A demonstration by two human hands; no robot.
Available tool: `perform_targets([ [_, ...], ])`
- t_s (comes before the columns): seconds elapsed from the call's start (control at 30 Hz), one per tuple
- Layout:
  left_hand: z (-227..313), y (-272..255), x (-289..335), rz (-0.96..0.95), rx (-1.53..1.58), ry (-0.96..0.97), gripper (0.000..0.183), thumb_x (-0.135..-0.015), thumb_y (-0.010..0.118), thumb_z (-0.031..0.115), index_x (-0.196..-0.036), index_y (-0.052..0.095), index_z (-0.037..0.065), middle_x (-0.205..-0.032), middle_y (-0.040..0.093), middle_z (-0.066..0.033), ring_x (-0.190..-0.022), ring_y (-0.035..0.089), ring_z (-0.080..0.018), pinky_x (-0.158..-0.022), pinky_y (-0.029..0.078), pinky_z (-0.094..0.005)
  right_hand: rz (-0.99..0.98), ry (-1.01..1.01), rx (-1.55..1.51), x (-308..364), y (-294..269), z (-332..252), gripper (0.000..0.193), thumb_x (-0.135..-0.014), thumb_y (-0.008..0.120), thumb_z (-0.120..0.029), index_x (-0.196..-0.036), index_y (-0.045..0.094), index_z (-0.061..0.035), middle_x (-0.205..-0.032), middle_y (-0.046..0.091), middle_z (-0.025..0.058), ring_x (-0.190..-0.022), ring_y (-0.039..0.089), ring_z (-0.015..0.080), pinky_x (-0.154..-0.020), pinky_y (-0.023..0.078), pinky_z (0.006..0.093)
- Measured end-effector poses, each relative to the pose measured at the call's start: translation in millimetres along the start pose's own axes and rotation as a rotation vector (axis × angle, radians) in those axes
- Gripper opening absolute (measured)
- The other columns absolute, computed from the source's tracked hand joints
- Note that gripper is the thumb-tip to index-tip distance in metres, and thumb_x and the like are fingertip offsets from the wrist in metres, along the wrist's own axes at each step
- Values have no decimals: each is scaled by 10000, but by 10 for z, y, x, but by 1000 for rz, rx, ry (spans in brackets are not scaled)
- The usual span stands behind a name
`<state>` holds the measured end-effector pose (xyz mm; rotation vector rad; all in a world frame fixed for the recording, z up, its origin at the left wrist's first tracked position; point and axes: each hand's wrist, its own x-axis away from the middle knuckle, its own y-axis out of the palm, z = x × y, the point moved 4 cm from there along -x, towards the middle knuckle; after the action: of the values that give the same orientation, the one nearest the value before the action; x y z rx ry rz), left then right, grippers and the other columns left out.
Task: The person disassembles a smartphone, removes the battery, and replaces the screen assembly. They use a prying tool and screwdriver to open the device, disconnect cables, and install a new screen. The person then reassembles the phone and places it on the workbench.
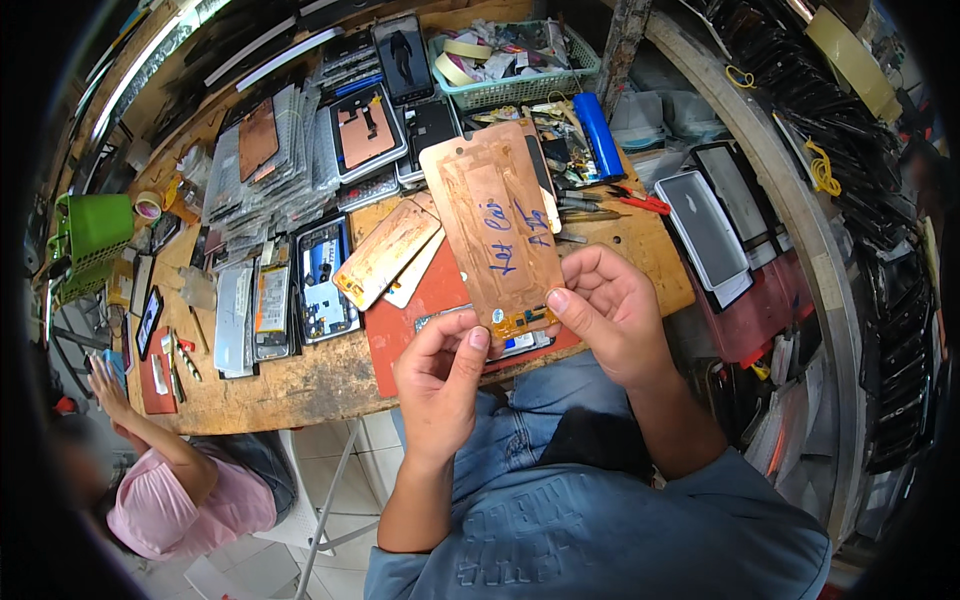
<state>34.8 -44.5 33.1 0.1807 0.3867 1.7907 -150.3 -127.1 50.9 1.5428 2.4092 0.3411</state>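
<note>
Copper-coloured panel [499, 230], lower end between left hand [440, 372] and right hand [622, 322], in both thumb-and-finger grips.

Passage lies along the front-left tabletop [285, 396] before the opened phone [325, 292]; the raised copper-coloured panel [490, 225] obstructs the red mat [386, 345].

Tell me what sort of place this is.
Most likely a phone repair workshop: the left hand and right hand hold a copper-coloured panel, an opened phone lies on the wooden bench, and a red-handled tool lies nearby.
</note>
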Motion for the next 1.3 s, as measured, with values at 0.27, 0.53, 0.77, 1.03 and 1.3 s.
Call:
perform_targets([
  [0.27,131,-102,108,37,34,-8,220,-1107,725,84,-1286,715,-45,-1075,792,-79,-941,750,-134,-883,617,-296,-49,121,15,35,114,-42,190,-1087,710,-32,-1233,602,24,-1053,782,91,-856,756,99,-737,633,241],
  [0.53,170,-80,186,68,11,3,192,-1095,732,55,-1261,711,-39,-1081,774,-64,-956,718,-104,-870,581,-265,-51,31,47,126,179,-57,177,-1080,702,7,-1217,590,23,-1084,774,98,-906,762,103,-772,652,264],
  [0.77,127,-65,143,84,1,24,188,-1080,748,44,-1246,690,-22,-1041,745,-33,-931,679,-83,-845,541,-242,-50,75,77,117,225,-70,146,-1103,690,-47,-1208,614,20,-1040,776,92,-848,758,98,-750,633,244],
  [1.03,152,-135,164,130,-12,-54,216,-1097,739,82,-1278,689,-26,-1027,744,-39,-908,692,-95,-866,560,-258,-61,146,94,103,211,0,122,-1101,697,-59,-1176,631,11,-985,772,73,-785,729,74,-716,616,239],
  [1.3,145,-101,147,199,-490,205,439,-890,929,79,-1245,686,-6,-1010,705,-37,-919,676,-128,-842,568,-294,-2,-206,327,163,339,-26,135,-1027,762,5,-1115,658,5,-934,776,69,-809,761,117,-734,623,273],
])
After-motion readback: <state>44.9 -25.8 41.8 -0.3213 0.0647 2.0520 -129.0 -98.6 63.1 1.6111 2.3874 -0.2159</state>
